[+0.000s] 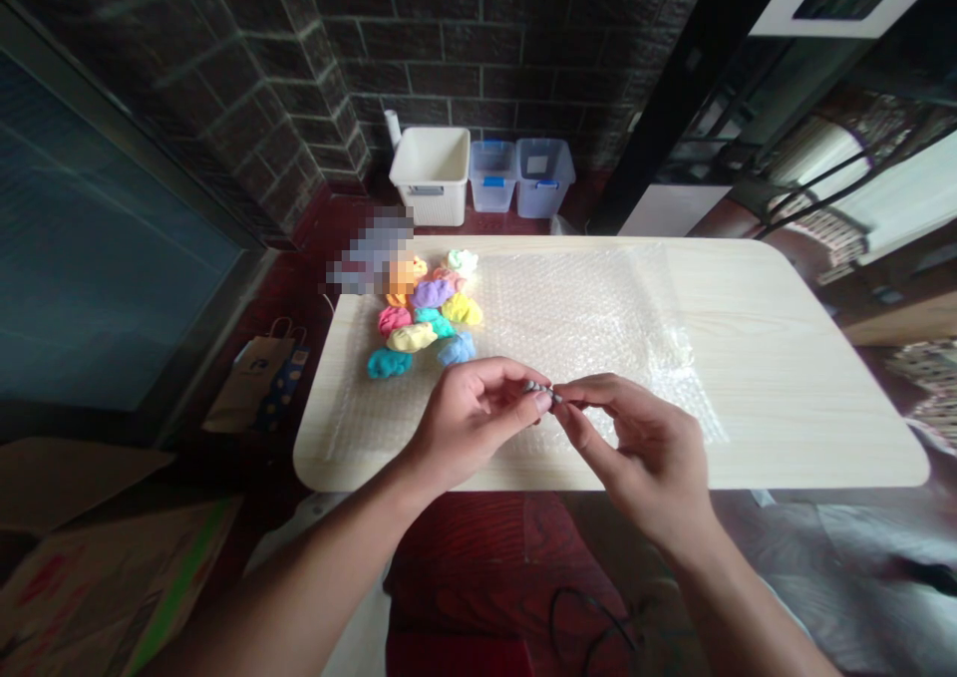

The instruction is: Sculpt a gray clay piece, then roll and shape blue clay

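Note:
My left hand [475, 418] and my right hand [643, 448] meet above the near edge of a pale wooden table [785, 378]. Both pinch a small grey piece [542, 390] between their fingertips; what it is I cannot make out. Under the hands lies a sheet of clear bubble wrap [568, 328]. Several lumps of coloured clay [430, 313], in blue, yellow, pink, purple, orange and green, sit in a heap on the sheet's far left, a hand's length beyond my left hand.
Against the brick wall behind the table stand a white bin [432, 173] and two clear boxes with blue latches [519, 173]. A paper bag [258, 378] and cardboard [97, 557] lie on the floor at the left. A cable [590, 622] lies below the table.

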Motion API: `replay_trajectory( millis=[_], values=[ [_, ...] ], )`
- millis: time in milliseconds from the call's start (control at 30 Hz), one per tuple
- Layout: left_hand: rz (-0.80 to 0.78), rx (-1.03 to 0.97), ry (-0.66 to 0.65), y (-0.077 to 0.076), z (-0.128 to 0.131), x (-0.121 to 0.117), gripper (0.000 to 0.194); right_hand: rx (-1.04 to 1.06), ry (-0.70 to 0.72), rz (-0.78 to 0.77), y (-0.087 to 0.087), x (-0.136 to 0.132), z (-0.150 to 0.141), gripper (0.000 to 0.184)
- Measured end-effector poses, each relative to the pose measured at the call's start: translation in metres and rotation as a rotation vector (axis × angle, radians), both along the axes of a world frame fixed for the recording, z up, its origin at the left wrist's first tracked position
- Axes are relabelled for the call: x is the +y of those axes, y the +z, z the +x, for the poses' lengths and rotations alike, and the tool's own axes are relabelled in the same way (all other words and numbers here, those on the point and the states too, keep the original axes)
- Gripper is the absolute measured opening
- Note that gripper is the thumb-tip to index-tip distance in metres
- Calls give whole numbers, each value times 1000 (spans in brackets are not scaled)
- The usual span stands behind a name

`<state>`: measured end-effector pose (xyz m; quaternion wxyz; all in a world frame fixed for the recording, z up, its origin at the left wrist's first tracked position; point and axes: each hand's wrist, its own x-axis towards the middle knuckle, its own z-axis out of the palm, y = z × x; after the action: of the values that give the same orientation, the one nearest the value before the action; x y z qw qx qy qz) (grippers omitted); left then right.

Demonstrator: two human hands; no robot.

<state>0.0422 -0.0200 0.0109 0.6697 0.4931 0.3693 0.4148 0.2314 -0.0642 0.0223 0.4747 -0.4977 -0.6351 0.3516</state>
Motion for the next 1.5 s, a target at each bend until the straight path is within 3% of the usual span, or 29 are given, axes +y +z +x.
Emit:
replay_trajectory(
  millis=[333, 533, 733, 1033, 1367, 1500],
  values=[
    [-80, -69, 9, 5, 2, -1, 16, -30, 42, 71, 0, 2, 0, 23],
    [-92, -122, 43, 1, 4, -1, 19, 27, -15, 2, -8, 0, 0, 37],
    [-84, -128, 57, -3, 2, 0, 20, 38, -22, -31, -9, -1, 2, 15],
    [27, -24, -56, 4, -3, 2, 20, 152, 23, -96, -3, 2, 4, 15],
    [20, -39, -102, 2, -2, 2, 20, 163, 41, -135, -6, 0, 9, 15],
    [138, 64, -53, -1, -7, 6, 25, 149, 13, -169, -7, 0, 11, 16]
  ],
)
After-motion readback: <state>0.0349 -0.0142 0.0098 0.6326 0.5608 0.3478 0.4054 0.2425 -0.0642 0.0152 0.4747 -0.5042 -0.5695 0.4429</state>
